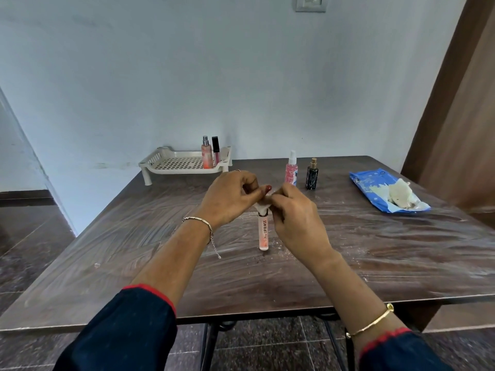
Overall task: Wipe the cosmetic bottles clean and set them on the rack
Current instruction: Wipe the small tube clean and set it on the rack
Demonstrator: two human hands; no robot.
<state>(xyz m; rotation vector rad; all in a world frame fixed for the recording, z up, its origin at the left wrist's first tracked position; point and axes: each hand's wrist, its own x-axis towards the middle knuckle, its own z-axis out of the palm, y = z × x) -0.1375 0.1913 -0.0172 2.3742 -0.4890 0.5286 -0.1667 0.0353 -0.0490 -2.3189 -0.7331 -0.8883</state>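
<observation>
Dark wood-grain tabletop [134,250], slim pink lip gloss tube [263,234] upright near its centre; white wipe [263,208] over its top, pinched above by left hand [227,196] and right hand [297,218]

The near half of the table [134,250] is open wood left and right of the two forearms; a hand can pass there. In the middle the lip gloss tube [263,234] stands upright. The left hand [230,196] and right hand [297,220] pinch a white wipe [262,208] over its top and block the straight way to the far side.

Far, just right of the hands, the pink spray bottle [291,170] and the dark bottle [312,174] stand with a narrow gap between them. The wipe packet [375,188] lies far right. On the rack [154,156], far left, the peach bottle [206,153] and slim tube [216,151] fill the right end; its left part is open.
</observation>
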